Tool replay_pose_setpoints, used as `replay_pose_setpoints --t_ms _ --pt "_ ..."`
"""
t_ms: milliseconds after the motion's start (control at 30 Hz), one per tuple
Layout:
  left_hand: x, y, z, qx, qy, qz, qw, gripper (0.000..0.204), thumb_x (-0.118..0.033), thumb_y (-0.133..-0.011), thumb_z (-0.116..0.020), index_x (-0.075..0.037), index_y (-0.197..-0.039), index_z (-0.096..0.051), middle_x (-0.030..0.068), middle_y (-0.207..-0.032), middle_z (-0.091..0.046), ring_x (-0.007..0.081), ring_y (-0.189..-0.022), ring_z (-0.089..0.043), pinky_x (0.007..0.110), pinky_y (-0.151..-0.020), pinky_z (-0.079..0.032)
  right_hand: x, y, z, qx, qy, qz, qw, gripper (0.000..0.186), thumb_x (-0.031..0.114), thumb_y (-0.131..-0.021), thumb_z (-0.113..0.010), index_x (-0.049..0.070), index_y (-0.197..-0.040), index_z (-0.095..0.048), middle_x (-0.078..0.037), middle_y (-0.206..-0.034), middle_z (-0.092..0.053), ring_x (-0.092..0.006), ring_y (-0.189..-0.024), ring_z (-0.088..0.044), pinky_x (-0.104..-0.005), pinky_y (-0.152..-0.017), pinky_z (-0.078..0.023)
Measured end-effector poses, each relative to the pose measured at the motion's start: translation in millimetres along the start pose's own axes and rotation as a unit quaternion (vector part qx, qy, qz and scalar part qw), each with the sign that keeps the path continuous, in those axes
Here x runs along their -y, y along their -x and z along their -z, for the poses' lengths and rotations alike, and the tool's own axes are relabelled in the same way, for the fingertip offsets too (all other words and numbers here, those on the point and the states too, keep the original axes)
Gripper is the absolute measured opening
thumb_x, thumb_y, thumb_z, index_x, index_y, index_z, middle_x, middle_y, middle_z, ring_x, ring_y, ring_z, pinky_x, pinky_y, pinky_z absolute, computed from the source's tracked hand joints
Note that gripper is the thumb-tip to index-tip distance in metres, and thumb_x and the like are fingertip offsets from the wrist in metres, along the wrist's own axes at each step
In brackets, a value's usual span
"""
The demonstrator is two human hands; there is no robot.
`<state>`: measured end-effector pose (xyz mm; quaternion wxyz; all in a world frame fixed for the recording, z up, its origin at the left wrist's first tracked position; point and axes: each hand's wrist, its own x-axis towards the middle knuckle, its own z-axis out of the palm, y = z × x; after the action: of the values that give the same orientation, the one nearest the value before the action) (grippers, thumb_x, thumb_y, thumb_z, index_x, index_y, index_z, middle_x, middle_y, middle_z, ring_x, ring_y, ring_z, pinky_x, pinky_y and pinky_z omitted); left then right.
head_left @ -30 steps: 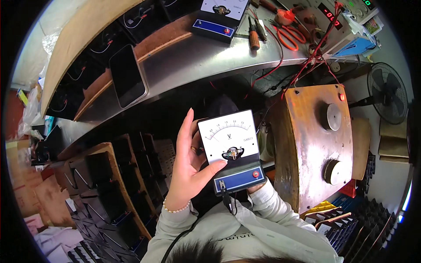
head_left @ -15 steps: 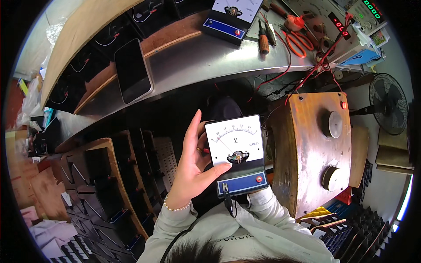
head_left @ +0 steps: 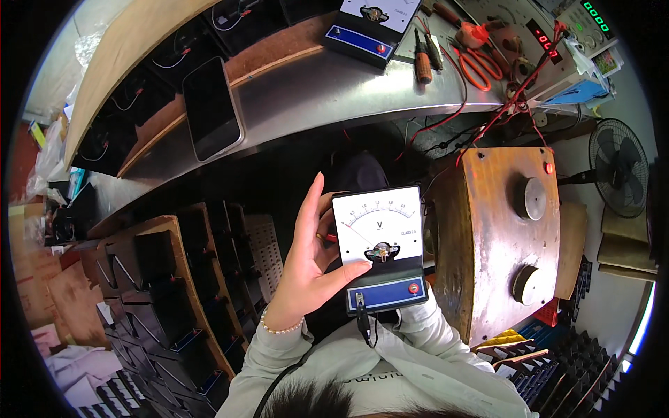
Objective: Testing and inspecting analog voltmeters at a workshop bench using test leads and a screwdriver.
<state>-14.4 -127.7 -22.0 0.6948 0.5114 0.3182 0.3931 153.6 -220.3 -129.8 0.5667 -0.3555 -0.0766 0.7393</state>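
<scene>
An analog voltmeter (head_left: pixel 378 219) with a white dial, black case and blue front strip faces up in front of my body. My left hand (head_left: pixel 301 268) is at its left side, thumb pressed on the lower left of the dial face. Its index finger points up along the edge, and a small red piece (head_left: pixel 329 238) shows among the fingers. A black clip lead (head_left: pixel 363 322) hangs from the left terminal; the right terminal (head_left: pixel 414 288) is red. My right sleeve (head_left: pixel 425 324) runs behind the meter, which hides that hand. The needle rests near the scale's left end.
Another meter (head_left: pixel 362 42), a phone (head_left: pixel 212 111), screwdrivers (head_left: pixel 422 66) and orange-handled scissors (head_left: pixel 481 70) lie on the metal bench (head_left: pixel 306 87). A wooden box with two knobs (head_left: pixel 481 230) stands right, by a fan (head_left: pixel 617 167). Racks of black cases (head_left: pixel 150 306) are at left.
The needle has dropped a little toward the left end of the scale. The meter and my left hand have shifted very slightly to the right; the grasp looks the same.
</scene>
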Motion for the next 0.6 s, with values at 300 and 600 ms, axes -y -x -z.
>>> replay_pose_setpoints --t_ms 300,600 --pt "1.7 -1.6 -0.5 0.007 -0.007 -0.001 1.0 0.11 0.011 -0.076 -0.073 -0.015 -0.159 -0.005 0.0125 -0.152 -0.028 0.0294 -0.143 -0.033 0.044 -0.109 -0.042 3.4 -0.5 2.9 -0.008 0.001 0.015 1.0 0.042 0.029 -0.105 -0.045 -0.002 -0.131 -0.055 -0.014 -0.118 -0.067 -0.0208 -0.098 -0.068 -0.0301 -0.084 -0.056" --pt "-1.7 -8.8 -5.5 -0.007 0.026 -0.001 1.0 0.111 0.008 -0.075 -0.075 -0.013 -0.159 -0.005 0.0138 -0.148 -0.033 0.0288 -0.138 -0.038 0.043 -0.109 -0.041 17.4 -5.9 3.4 -0.006 0.007 0.045 0.999 0.042 0.029 -0.105 -0.045 -0.003 -0.13 -0.055 -0.014 -0.117 -0.067 -0.0205 -0.097 -0.068 -0.0296 -0.083 -0.056"
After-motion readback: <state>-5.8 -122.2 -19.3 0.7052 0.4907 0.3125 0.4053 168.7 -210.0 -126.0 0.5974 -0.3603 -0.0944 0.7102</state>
